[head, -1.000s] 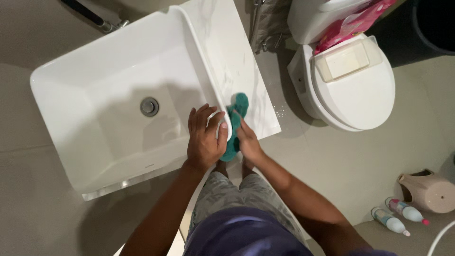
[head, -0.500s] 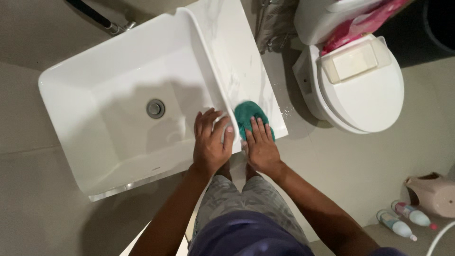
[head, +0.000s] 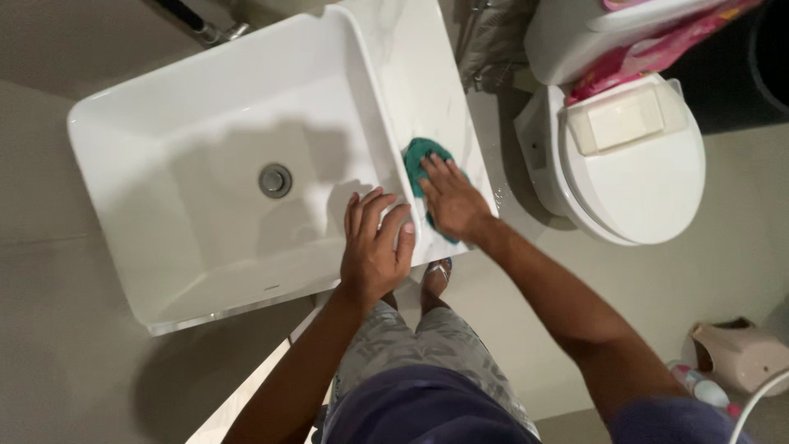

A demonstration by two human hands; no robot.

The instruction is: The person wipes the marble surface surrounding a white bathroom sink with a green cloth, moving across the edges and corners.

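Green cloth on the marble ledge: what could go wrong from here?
1. The crumpled green cloth lies under the right hand on the narrow white marble counter strip; a wide stroke could push it off the outer edge toward the white toilet.
2. The left hand rests on the rim of the white rectangular basin; if that rim is wet, the hand might slip.
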